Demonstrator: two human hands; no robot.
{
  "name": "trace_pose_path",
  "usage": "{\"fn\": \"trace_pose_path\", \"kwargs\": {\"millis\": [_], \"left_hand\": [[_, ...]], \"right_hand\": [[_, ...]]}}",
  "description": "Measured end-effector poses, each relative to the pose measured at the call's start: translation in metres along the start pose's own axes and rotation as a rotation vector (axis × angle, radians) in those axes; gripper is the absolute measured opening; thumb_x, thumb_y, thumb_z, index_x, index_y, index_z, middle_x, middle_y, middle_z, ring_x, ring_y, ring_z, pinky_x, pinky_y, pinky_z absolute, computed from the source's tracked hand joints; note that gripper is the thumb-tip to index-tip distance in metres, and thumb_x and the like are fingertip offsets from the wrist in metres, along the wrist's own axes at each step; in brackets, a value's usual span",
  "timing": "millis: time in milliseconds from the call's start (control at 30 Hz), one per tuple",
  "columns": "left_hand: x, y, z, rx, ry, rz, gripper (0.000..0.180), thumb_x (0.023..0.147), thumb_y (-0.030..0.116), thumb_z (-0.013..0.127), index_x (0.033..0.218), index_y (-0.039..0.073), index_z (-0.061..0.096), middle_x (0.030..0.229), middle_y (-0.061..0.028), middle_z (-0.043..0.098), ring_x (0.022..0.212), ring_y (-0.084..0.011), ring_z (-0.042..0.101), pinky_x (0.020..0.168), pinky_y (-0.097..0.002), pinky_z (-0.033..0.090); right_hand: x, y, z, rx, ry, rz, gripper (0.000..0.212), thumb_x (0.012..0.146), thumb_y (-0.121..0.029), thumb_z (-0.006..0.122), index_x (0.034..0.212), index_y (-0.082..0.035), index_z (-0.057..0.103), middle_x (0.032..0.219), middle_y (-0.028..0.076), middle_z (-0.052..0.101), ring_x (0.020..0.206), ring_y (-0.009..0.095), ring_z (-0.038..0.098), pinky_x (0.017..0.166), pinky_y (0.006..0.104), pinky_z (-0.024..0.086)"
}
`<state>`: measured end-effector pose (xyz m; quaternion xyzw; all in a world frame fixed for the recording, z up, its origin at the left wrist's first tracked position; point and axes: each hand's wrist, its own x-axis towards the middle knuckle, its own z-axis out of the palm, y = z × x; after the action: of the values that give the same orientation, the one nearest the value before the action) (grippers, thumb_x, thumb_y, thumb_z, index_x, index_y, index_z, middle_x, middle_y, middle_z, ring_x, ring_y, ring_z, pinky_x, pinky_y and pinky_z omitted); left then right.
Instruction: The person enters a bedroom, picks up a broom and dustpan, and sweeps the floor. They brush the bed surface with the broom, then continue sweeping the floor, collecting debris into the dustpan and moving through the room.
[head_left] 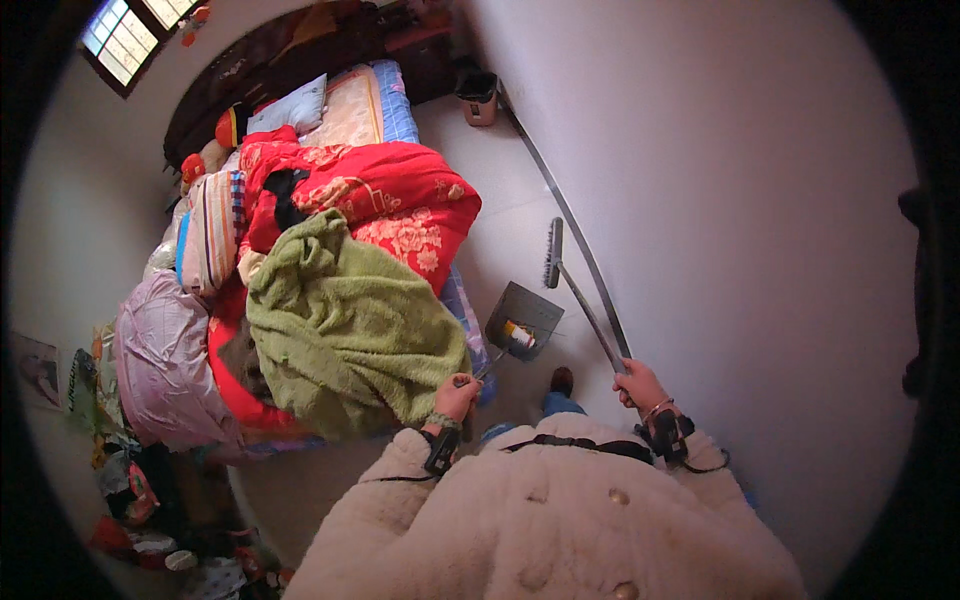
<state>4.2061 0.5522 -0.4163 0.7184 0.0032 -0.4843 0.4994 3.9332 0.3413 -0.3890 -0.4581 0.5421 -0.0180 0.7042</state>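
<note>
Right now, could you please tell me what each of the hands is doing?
Left hand: closed on the dustpan handle.
Right hand: closed on the broom handle.

Grey dustpan [524, 316]; green blanket [350, 330]; red floral quilt [390, 205]; pink bundle [160, 360]; cream fluffy coat [540, 520].

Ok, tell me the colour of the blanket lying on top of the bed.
Green blanket, draped over red floral bedding; head view.
</note>
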Motion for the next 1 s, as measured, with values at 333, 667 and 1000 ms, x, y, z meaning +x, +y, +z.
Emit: {"fn": "trace_pose_path", "kwargs": {"millis": [333, 667, 1000], "left_hand": [[0.11, 0.124, 0.071, -0.07, 0.013, 0.017, 0.012, 0.076, 0.013, 0.063, 0.08, 0.006, 0.054, 0.06, -0.0024, 0.052, 0.045, -0.0107, 0.046, 0.037, -0.0253, 0.037], [0.325, 0.253, 0.081, -0.035, -0.016, 0.002, 0.017, 0.077, 0.016, 0.065, 0.081, 0.004, 0.054, 0.058, -0.0019, 0.051, 0.043, -0.0097, 0.046, 0.038, -0.0244, 0.039], [0.484, 0.377, 0.056, -0.123, -0.009, -0.053, 0.012, 0.078, 0.015, 0.06, 0.079, 0.005, 0.053, 0.059, -0.0019, 0.053, 0.041, -0.01, 0.048, 0.039, -0.0246, 0.04]], "right_hand": [[0.117, -0.139, -0.026, -0.128, -0.023, 0.0, 0.061, 0.075, -0.008, 0.055, 0.13, -0.001, 0.031, 0.069, 0.006, 0.055, 0.046, 0.009, 0.048, 0.038, 0.0227, 0.035], [0.3, -0.296, 0.023, -0.309, 0.001, -0.006, 0.064, 0.073, -0.007, 0.056, 0.131, -0.001, 0.031, 0.073, 0.007, 0.056, 0.048, 0.012, 0.05, 0.042, 0.0257, 0.04], [0.427, -0.448, 0.109, -0.276, -0.034, -0.06, 0.061, 0.075, -0.005, 0.053, 0.131, -0.002, 0.03, 0.069, 0.005, 0.053, 0.044, 0.01, 0.046, 0.038, 0.0242, 0.037]]}}
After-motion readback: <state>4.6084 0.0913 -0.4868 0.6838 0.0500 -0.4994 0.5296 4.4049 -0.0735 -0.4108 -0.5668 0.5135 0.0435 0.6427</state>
